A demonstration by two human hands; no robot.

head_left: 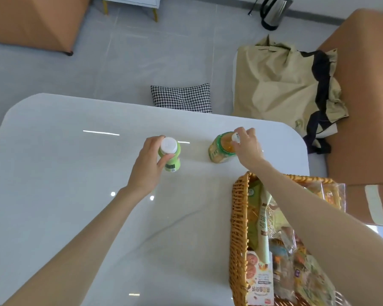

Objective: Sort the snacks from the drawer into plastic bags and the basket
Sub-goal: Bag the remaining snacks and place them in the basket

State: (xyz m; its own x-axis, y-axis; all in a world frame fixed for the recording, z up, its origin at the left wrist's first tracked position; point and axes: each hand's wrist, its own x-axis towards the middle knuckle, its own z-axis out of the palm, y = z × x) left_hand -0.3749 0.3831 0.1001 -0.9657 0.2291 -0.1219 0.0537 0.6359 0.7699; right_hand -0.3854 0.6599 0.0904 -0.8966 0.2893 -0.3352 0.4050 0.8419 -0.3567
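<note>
Head view, looking down: the left hand (146, 171) has its fingers (157, 140) curled round a small green bottle (171, 161) with a white cap, thumb on the near side, holding it upright on the table (75, 195). The right hand (248, 149) reaches over the wicker basket (238, 217), its fingers (250, 131) pinching the white cap of a yellow-green juice bottle (218, 151), which tilts a little under that top grip. Both bottles stand beyond the basket's far end, the green one further left, the two well apart. I'd say each is held near the top so it can be lifted straight off the table. The basket is already packed with snack packets (261, 281), a biscuit box nearest. Beyond the basket, past the table edge, slumps a beige tote bag (281, 85), with a houndstooth cushion (181, 98) to its left.
</note>
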